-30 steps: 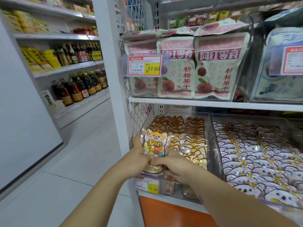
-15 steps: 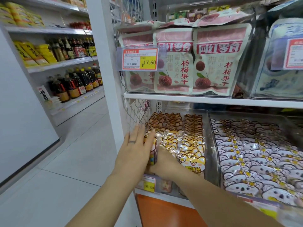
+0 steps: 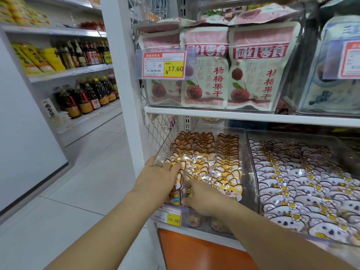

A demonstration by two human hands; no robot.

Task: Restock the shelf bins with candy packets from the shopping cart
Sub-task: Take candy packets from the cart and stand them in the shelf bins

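One yellow fox-faced clear plastic candy packet (image 3: 176, 195) upright at front-left corner of clear plastic shelf bin (image 3: 248, 168), beside matching rows | left hand (image 3: 161, 178) flat against it, fingers straight | right hand (image 3: 203, 198) pinching its right edge, fingers curled | orange-and-yellow price tag (image 3: 169, 215) just below.

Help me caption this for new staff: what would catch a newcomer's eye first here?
The left hand and right hand meet on an orange dog-faced candy packet at the front left corner of a clear plastic bin packed with the same packets, on the lower shelf. Above stand pink fruit-printed pouches; the neighbouring bin on the right holds white flower-eared packets.
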